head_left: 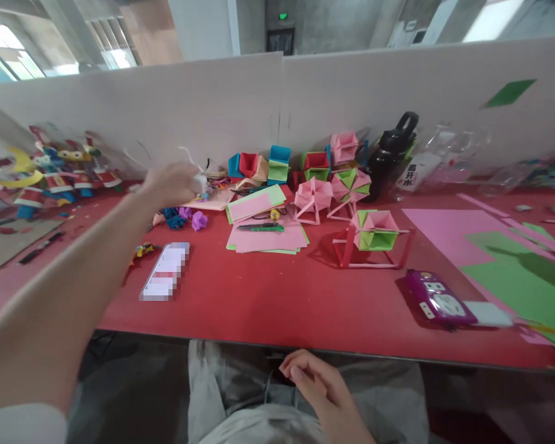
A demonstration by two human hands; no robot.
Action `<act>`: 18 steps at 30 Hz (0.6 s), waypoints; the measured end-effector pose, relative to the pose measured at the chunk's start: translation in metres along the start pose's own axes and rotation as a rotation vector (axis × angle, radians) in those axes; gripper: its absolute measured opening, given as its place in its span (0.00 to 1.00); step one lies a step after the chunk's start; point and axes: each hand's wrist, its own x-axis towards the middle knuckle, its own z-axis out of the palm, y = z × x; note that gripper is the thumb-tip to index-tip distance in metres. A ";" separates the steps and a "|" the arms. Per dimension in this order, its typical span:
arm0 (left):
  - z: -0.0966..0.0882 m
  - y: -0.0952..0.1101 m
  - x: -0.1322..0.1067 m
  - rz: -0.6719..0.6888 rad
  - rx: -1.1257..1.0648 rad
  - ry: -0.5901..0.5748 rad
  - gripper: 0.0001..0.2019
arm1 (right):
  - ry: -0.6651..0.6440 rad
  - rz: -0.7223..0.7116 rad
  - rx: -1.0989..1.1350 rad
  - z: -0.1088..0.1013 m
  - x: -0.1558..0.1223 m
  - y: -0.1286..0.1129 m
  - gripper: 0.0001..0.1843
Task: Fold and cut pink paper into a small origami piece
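Note:
My left hand (173,184) reaches far over the red table (277,302) toward the back left. Its fingers are closed on a small white thing with a thin white cord rising from it; motion blur hides what it is. Just beyond it lie purple and blue paper flowers (187,217). My right hand (317,382) rests on my lap below the table's front edge, fingers loosely curled with nothing in them. A phone (165,271) lies flat on the table below my left forearm.
Folded pink and green paper wheels on stands (372,237) and paper boxes (277,163) fill the middle back. Pink paper sheets (266,237), a black bottle (391,154), a purple case (437,299), green paper (522,283) and paper figures (50,172) surround them. White partition behind.

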 end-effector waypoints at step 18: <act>0.115 -0.054 0.004 0.062 0.031 -0.338 0.21 | -0.117 0.086 0.087 0.013 0.006 0.002 0.21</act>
